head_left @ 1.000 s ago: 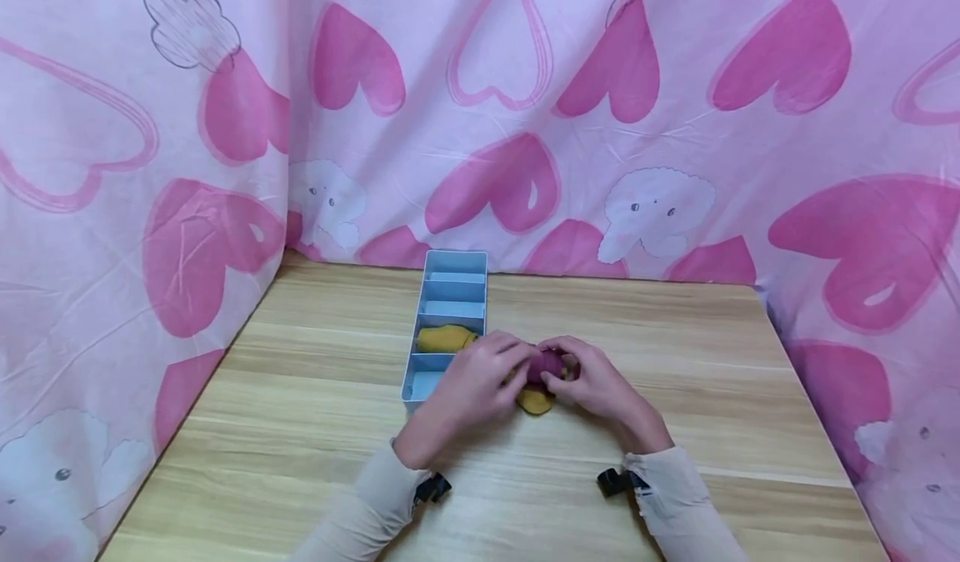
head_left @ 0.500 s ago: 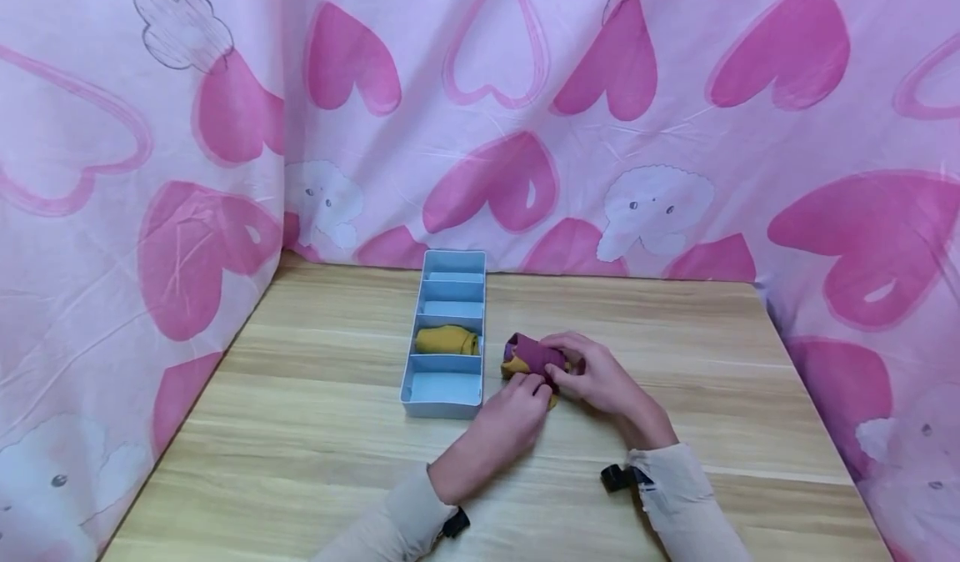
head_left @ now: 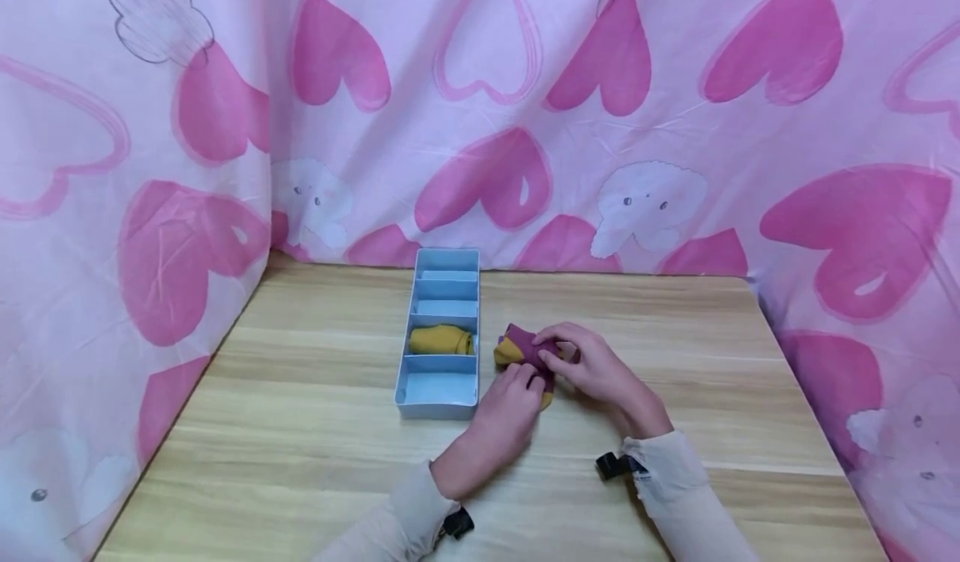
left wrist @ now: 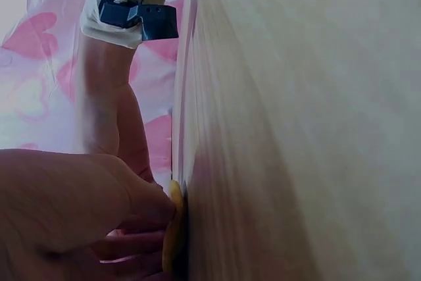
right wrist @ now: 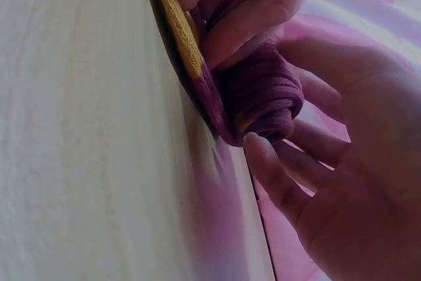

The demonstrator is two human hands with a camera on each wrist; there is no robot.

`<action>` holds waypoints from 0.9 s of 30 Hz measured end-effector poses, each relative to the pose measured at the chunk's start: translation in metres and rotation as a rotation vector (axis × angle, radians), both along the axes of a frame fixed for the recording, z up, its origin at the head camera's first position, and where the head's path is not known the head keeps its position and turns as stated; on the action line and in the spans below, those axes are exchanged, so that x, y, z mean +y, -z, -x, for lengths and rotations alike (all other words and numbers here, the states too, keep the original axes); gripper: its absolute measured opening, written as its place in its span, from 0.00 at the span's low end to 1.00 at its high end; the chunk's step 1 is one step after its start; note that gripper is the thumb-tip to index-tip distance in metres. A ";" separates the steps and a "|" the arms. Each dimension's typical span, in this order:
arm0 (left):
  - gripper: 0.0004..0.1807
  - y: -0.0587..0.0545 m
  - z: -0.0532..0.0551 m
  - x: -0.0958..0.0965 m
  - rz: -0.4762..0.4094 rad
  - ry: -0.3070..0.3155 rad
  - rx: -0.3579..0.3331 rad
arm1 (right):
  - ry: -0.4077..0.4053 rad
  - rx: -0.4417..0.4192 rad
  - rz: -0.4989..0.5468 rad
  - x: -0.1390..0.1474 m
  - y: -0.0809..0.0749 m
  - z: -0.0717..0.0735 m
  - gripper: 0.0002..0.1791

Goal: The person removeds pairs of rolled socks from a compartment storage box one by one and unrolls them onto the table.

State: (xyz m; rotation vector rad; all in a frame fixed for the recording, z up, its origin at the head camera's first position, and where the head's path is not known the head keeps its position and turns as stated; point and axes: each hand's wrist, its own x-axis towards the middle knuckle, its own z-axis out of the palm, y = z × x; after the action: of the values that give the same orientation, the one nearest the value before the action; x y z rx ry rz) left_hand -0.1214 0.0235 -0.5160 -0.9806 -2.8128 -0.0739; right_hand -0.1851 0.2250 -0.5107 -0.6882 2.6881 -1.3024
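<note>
A partly rolled pair of purple and mustard socks point(head_left: 528, 343) lies on the table just right of a light-blue divided box point(head_left: 437, 410). My right hand point(head_left: 600, 368) holds the roll from the right, thumb near and fingers round the far side; the right wrist view shows the wound purple fabric point(right wrist: 266, 97). With thumb and fingers, my left hand point(head_left: 504, 412) pinches the sock at the near-left side, where a flat mustard end point(right wrist: 179, 27) lies against the tabletop. In the left wrist view that mustard end point(left wrist: 173, 228) sticks out beyond my fingers.
A rolled mustard sock point(head_left: 438, 340) sits in the box's second compartment from the front. Pink heart-printed cloth point(head_left: 480, 170) hangs behind the wooden table point(head_left: 300, 454) and along both sides. Each sleeve carries a dark wrist mount point(head_left: 617, 466).
My left hand has moved from the roll's left end to its near side and pinches the loose sock part. My right hand stays on the roll. The head view has shifted slightly.
</note>
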 end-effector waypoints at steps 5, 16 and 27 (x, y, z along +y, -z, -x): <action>0.17 -0.002 0.002 -0.003 -0.041 -0.005 -0.100 | 0.005 -0.026 -0.021 -0.002 0.001 0.002 0.20; 0.18 -0.007 0.003 0.000 0.029 0.015 -0.081 | 0.061 0.003 0.022 -0.001 0.006 0.004 0.16; 0.14 -0.009 -0.004 0.000 0.041 -0.012 -0.049 | 0.111 0.074 -0.038 0.000 0.010 0.007 0.24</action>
State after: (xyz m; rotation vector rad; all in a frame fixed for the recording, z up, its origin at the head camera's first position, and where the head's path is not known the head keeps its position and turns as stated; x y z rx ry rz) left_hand -0.1178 0.0236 -0.5075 -0.9832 -2.8754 -0.0391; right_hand -0.1923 0.2247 -0.5207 -0.6033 2.8397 -1.2697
